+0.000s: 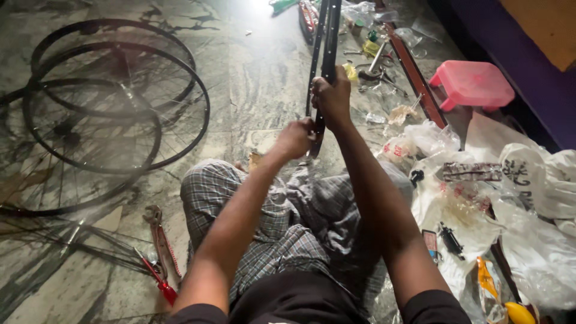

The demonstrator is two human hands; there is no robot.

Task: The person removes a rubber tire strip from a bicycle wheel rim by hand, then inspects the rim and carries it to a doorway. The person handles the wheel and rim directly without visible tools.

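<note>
Both hands, left hand point(295, 138) and right hand point(332, 96), are gripping the upright black bicycle rim point(324, 42) with closed fingers; it could slip sideways onto the far tools point(375, 63).

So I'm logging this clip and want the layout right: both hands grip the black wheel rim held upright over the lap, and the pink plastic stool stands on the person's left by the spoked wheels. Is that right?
Not quite. The pink plastic stool stands on the person's right, near the plastic bags; the spoked wheels lie on the left. The rest holds: the left hand and the right hand both grip the black rim, as the head view shows.
</note>
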